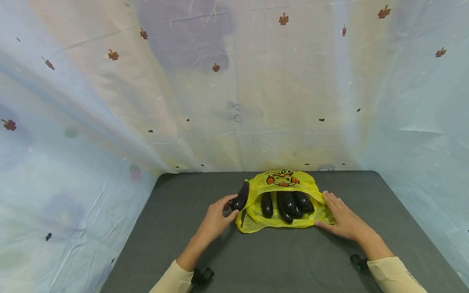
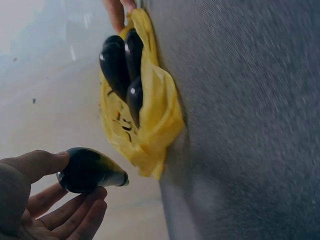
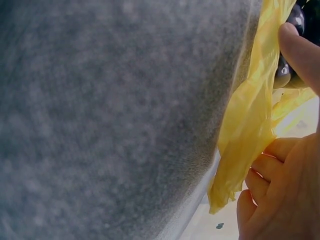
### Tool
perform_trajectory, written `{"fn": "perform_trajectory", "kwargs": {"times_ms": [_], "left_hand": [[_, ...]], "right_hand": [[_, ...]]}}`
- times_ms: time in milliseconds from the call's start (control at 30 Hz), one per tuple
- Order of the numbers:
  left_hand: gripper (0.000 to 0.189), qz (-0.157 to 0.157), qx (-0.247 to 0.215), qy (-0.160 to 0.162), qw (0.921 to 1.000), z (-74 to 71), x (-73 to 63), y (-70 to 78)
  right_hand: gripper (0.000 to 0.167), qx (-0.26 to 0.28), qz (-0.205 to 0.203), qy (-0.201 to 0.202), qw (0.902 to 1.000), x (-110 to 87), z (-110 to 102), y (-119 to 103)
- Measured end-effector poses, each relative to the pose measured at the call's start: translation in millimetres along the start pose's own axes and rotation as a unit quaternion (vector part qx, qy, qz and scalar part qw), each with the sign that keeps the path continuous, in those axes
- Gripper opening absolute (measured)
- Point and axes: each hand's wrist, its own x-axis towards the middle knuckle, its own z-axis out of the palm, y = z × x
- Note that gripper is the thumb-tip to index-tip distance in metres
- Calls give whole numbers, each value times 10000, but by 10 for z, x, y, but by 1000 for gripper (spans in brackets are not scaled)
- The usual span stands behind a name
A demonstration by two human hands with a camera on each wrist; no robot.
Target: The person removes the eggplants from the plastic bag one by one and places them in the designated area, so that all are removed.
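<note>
A dark purple eggplant is held by my left hand, thumb on one side and fingers on the other, at the left side of a yellow plastic bag. In the left wrist view this eggplant is apart from the bag. Several more eggplants lie inside the bag, whose mouth faces me. My right hand touches the bag's right side with thumb and fingers spread apart. Up close, the right thumb rests at the bag's rim beside the eggplants.
The bag lies on a dark grey table, near its back edge. Behind and beside the table hangs a pale sheet printed with small brown leaves. Black straps are worn at both wrists.
</note>
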Motion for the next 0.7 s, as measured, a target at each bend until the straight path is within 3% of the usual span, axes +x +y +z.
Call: {"fn": "perform_trajectory", "kwargs": {"times_ms": [433,700], "left_hand": [[52,-136,281,139,9994,84,157,-265],[51,-233,383,113,9989,136,187,-312]], "right_hand": [[112,15,9,5,10000,-8,5,3],[112,26,-2,9,10000,-7,2,9]]}}
